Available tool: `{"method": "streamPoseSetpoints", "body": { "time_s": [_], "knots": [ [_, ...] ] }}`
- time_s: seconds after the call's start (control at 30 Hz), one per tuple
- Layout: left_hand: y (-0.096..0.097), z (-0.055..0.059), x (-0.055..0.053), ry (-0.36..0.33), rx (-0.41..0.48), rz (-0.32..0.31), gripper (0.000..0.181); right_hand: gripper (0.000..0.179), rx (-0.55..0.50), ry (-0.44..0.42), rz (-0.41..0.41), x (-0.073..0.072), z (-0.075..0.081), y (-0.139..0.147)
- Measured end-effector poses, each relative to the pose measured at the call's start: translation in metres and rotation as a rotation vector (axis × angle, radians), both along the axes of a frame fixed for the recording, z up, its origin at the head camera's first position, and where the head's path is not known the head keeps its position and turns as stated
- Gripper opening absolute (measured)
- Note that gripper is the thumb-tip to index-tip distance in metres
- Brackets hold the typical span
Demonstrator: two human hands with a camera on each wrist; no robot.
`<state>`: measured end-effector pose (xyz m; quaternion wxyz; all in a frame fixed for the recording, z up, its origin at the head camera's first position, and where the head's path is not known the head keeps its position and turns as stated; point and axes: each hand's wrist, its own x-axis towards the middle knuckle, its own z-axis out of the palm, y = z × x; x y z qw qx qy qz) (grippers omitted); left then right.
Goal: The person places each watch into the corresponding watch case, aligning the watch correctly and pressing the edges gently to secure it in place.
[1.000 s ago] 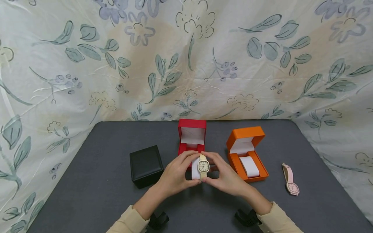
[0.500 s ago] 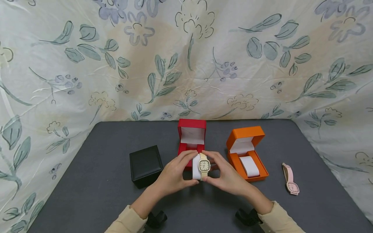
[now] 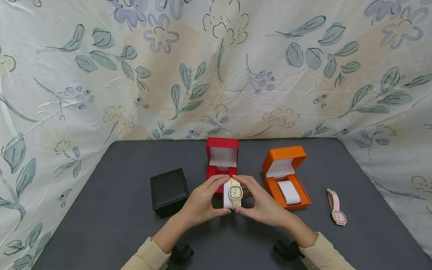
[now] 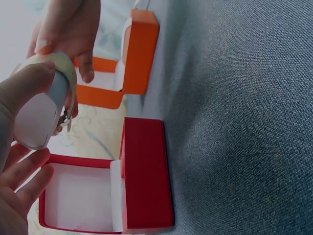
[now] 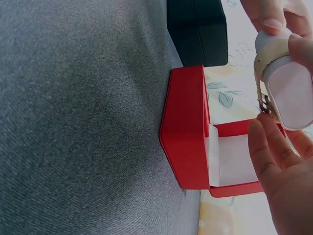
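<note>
A cream wristwatch (image 3: 235,192) is wrapped round a white watch cushion (image 3: 227,197), both held above the table in front of the red watch box (image 3: 222,143). My left hand (image 3: 201,202) grips the cushion's left part, thumb at the near edge and fingers at the far edge. On the other side my right hand (image 3: 264,204) pinches the watch and cushion the same way. Beneath the cushion, the strap's metal buckle (image 4: 63,119) shows in the left wrist view. The red box stands open, its lower part partly hidden by the hands.
To the left stands a closed black box (image 3: 169,191). An open orange watch box (image 3: 298,206) with a white cushion (image 3: 289,192) inside is on the right. Farther right a pink wristwatch (image 3: 335,208) lies on the grey table (image 3: 111,225). A floral cloth (image 3: 189,45) hangs behind.
The cushion and left hand have shifted slightly right. The watch moved a touch right, then back left. Both hands keep their hold; the boxes and pink watch stay put.
</note>
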<state>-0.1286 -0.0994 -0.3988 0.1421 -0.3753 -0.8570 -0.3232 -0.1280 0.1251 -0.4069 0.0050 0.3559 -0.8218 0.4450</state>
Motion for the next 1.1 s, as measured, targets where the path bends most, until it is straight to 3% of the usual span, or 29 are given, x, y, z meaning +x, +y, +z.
{"method": "streamPoseSetpoints", "body": {
  "time_s": [0.57,0.83,1.1],
  "knots": [
    [0.004,-0.0035,0.0013,-0.008,0.026,-0.016,0.086,0.084,0.016,-0.014,0.006,0.0005,0.001,0.0003],
    [0.0044,-0.0056,0.0013,-0.003,0.041,-0.011,0.085,0.083,0.01,0.034,0.003,-0.0001,-0.0012,-0.001],
    [0.0038,-0.007,0.0011,-0.015,0.055,-0.02,0.085,0.084,0.014,-0.005,-0.008,0.0013,-0.0001,-0.0012]
  ]
}}
